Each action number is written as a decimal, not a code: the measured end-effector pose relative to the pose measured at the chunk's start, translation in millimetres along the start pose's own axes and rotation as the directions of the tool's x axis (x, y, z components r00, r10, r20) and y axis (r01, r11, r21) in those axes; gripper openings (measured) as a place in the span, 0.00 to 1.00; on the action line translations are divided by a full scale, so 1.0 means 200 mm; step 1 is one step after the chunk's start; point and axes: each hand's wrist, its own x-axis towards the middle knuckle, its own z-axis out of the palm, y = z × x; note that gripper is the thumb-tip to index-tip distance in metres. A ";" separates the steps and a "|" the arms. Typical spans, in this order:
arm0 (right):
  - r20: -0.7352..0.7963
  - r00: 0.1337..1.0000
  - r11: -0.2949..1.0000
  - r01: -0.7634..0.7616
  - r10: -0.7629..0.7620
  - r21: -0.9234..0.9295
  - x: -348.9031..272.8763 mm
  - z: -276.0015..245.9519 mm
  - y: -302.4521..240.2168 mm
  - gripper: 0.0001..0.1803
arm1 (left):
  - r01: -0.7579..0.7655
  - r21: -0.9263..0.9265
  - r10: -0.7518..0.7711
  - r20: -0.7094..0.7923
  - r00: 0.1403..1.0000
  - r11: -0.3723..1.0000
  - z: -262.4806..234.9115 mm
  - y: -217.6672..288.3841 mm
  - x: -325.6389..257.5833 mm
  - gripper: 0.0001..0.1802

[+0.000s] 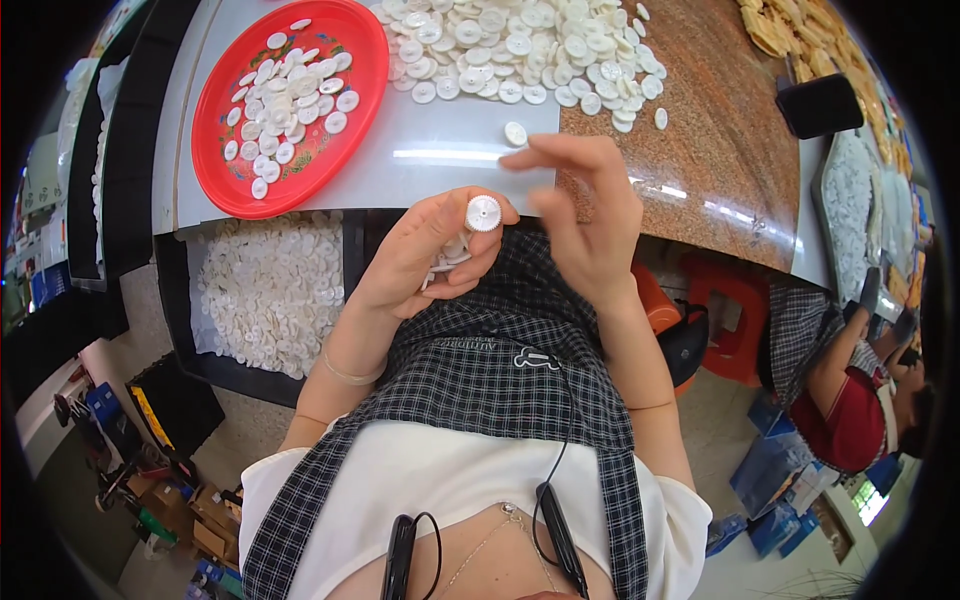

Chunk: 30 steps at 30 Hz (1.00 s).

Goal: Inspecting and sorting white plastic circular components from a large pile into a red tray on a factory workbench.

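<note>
My left hand [425,255] is closed around a small stack of white plastic gears, with one white gear [483,213] pinched up at the fingertips. My right hand [585,215] hovers just to the right of it, fingers spread and holding nothing. A single white gear [515,133] lies on the pale table [440,160] just beyond my right fingertips. A big heap of white gears [520,50] covers the table farther back.
A red round tray [355,110] with several white gears sits at the left. Below it, a black bin [270,290] is full of white gears. A brown stone-patterned top [720,150] lies at the right. Another person in red [850,400] sits at far right, beside an orange stool [730,310].
</note>
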 end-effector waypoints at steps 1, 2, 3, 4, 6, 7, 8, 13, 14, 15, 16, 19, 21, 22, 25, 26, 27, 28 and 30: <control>-0.002 0.982 0.980 -0.191 0.191 0.054 0.00 0.01 -0.01 0.16 | -0.024 -0.057 0.025 0.023 0.999 0.998 0.00 0.00 0.00 0.28; -0.002 0.982 0.980 -0.190 0.191 0.054 0.01 0.01 0.00 0.16 | -0.023 -0.056 0.025 0.023 0.999 0.998 0.00 0.00 0.01 0.28; -0.003 0.989 0.984 -0.149 0.149 -0.094 0.03 0.02 0.02 0.15 | -0.025 -0.030 0.026 0.019 0.999 0.999 -0.01 0.00 0.01 0.29; 0.002 0.994 0.965 -0.105 0.109 -0.241 0.05 0.03 0.04 0.15 | -0.026 -0.004 0.026 0.015 1.000 1.000 -0.01 0.00 0.01 0.31; 0.003 0.998 0.959 -0.063 0.067 -0.277 0.05 0.05 0.08 0.14 | -0.026 0.008 0.026 0.007 1.000 1.000 0.00 0.00 0.01 0.30; 0.008 1.000 0.950 -0.020 0.023 -0.312 0.05 0.06 0.09 0.14 | -0.029 0.021 0.029 -0.002 1.000 0.999 0.01 0.01 0.01 0.30; 0.008 1.000 0.950 -0.020 0.024 -0.312 0.04 0.07 0.10 0.14 | -0.029 0.020 0.029 -0.002 1.000 0.999 0.00 0.00 0.01 0.30; 0.078 0.997 0.945 -0.003 0.030 -0.326 0.03 0.06 0.14 0.10 | -0.050 -0.019 0.050 -0.011 0.999 0.999 0.00 0.00 0.01 0.26; 0.077 0.997 0.945 -0.003 0.030 -0.326 0.03 0.06 0.13 0.10 | -0.050 -0.018 0.050 -0.010 0.999 0.999 0.00 0.00 0.01 0.26; 0.061 0.992 0.963 -0.094 0.112 -0.251 0.03 0.05 0.11 0.11 | -0.052 -0.048 0.050 -0.054 0.997 0.997 0.01 0.01 0.01 0.25; 0.052 0.980 0.968 -0.182 0.194 -0.172 0.03 0.05 0.09 0.12 | -0.057 -0.077 0.049 -0.100 0.994 0.995 0.01 0.01 0.01 0.24; 0.003 0.966 0.956 -0.257 0.259 0.143 0.03 0.03 0.02 0.22 | -0.139 -0.080 0.127 -0.135 0.983 0.987 0.01 0.01 0.02 0.24; 0.000 0.977 0.955 -0.207 0.212 0.212 0.03 0.02 0.01 0.28 | -0.156 0.018 0.157 -0.176 0.972 0.988 0.00 -0.01 0.03 0.23; -0.007 0.986 0.947 -0.156 0.164 0.281 0.04 0.01 0.00 0.34 | -0.167 0.118 0.190 -0.216 0.958 0.979 -0.01 -0.01 0.04 0.23; -0.006 0.993 0.942 -0.108 0.116 0.316 0.04 0.01 -0.03 0.40 | -0.129 0.181 0.161 -0.171 0.972 0.975 0.01 -0.02 0.05 0.25; -0.006 0.993 0.942 -0.109 0.117 0.317 0.04 0.00 -0.04 0.40 | -0.129 0.181 0.161 -0.171 0.972 0.975 0.02 -0.03 0.05 0.25; 0.016 0.993 0.941 -0.120 0.121 0.315 0.04 0.00 -0.05 0.41 | -0.101 0.105 0.114 -0.120 0.986 0.989 0.03 -0.03 0.06 0.26; 0.038 0.991 0.940 -0.131 0.125 0.314 0.04 0.00 -0.05 0.41 | -0.067 0.032 0.069 -0.065 0.995 0.997 0.03 -0.03 0.06 0.28; 0.043 0.990 0.936 -0.141 0.134 0.323 0.03 0.00 -0.06 0.41 | -0.051 0.035 0.053 -0.051 0.997 0.998 0.04 -0.04 0.06 0.29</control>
